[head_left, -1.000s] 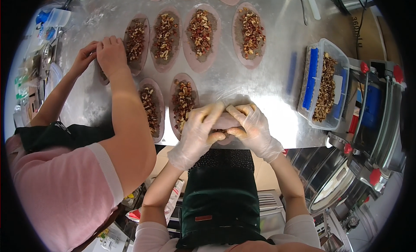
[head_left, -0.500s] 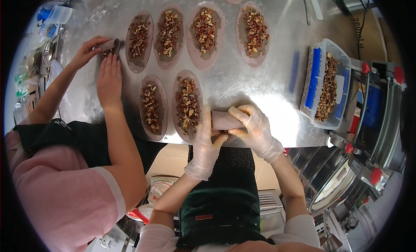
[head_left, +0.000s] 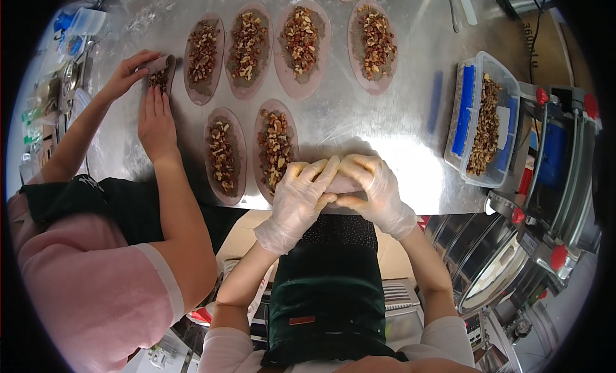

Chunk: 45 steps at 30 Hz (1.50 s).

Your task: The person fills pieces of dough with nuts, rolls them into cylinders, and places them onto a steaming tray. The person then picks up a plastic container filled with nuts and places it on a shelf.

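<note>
Both my hands, in clear gloves, are at the table's near edge around a rolled piece of pinkish-purple dough [head_left: 344, 184]. The fingers of my left hand [head_left: 297, 194] lie over the roll's left part, with the thumb at its near side. My right hand [head_left: 374, 188] grips the right end, fingers curled over the top and thumb underneath. Most of the roll and any filling inside are hidden by the gloves. Just left of my left hand lies a flat dough oval [head_left: 276, 145] topped with brown paste, chopped nuts and dark red bits. Another topped oval [head_left: 222, 156] is beside it.
More topped ovals [head_left: 300, 42] lie in a row farther back on the metal table [head_left: 410, 126]. A clear tub of chopped nuts [head_left: 484, 126] stands at the right, near a machine with red knobs [head_left: 558, 257]. A co-worker's hands [head_left: 154, 110] roll dough at the left.
My left hand has shifted from the roll's left end to lie over it, covering more of it. The co-worker's right hand has slid slightly left and nearer.
</note>
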Each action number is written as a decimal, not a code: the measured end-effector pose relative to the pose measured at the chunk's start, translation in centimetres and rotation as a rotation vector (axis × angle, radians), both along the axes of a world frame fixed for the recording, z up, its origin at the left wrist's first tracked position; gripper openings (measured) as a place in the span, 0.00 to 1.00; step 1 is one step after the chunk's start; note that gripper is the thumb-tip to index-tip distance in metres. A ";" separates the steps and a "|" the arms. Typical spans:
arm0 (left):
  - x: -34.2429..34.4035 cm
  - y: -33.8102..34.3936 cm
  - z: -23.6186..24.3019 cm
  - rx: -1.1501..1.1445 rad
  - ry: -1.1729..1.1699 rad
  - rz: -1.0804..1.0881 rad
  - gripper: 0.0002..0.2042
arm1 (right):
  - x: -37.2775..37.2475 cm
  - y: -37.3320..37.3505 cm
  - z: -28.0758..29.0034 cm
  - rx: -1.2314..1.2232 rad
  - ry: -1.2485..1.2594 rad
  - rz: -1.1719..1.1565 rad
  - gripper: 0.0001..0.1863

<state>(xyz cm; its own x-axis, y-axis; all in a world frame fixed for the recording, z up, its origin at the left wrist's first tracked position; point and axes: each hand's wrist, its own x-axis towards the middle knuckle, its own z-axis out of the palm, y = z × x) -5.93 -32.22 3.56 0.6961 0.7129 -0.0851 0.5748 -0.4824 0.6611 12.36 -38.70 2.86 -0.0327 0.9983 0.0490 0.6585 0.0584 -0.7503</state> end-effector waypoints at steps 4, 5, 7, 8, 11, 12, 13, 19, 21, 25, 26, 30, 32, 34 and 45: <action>-0.7 -0.9 -1.3 0.088 -0.080 -0.022 0.37 | 0.2 -0.2 0.7 -0.140 -0.100 0.069 0.35; -0.7 -0.9 -1.5 0.144 -0.125 -0.033 0.37 | 0.1 -0.4 0.6 -0.140 -0.101 0.068 0.35; -0.5 -0.8 -1.1 0.199 -0.171 -0.046 0.37 | 0.0 -0.7 0.5 -0.111 -0.102 0.107 0.35; -0.2 -0.4 -0.2 0.117 -0.167 -0.040 0.38 | -0.1 -0.6 0.8 -0.138 -0.095 0.098 0.34; -0.4 -0.2 -0.2 0.059 -0.127 -0.089 0.39 | -0.1 -1.8 -0.6 -0.029 -0.073 0.101 0.35; -0.6 -0.3 -0.5 0.081 -0.091 -0.145 0.40 | -0.1 -2.2 -0.8 -0.028 -0.073 0.101 0.35; -0.9 -0.4 -0.8 0.081 -0.090 -0.143 0.40 | -0.3 -2.2 -0.6 -0.042 0.010 0.049 0.35; -1.5 -0.9 -1.7 0.201 -0.131 -0.214 0.43 | -0.6 -1.7 0.5 -0.140 -0.089 0.052 0.37; -0.9 -0.4 -0.3 -0.021 -0.157 -0.121 0.42 | -0.4 -2.3 -0.2 -0.150 -0.132 0.100 0.38; -1.6 -0.7 -0.7 0.084 -0.001 -0.246 0.45 | -1.0 -3.1 -1.0 -0.027 -0.126 0.082 0.39; -1.8 -0.8 -1.0 0.083 0.000 -0.245 0.45 | -1.2 -3.1 -0.9 -0.023 -0.075 0.039 0.38; -1.9 -1.0 -1.1 0.102 -0.064 -0.222 0.44 | -1.3 -2.6 0.3 -0.096 0.004 0.018 0.37; -1.9 -1.0 -0.9 0.067 -0.099 -0.191 0.42 | -1.3 -2.8 0.0 -0.145 -0.074 0.115 0.39; -2.1 -1.0 -0.8 -0.046 -0.138 -0.141 0.45 | -1.6 -3.2 -0.4 -0.103 -0.084 0.105 0.39; -3.1 -1.8 -1.0 -0.069 -0.139 -0.111 0.47 | -2.5 -3.8 -0.5 -0.091 -0.080 0.106 0.38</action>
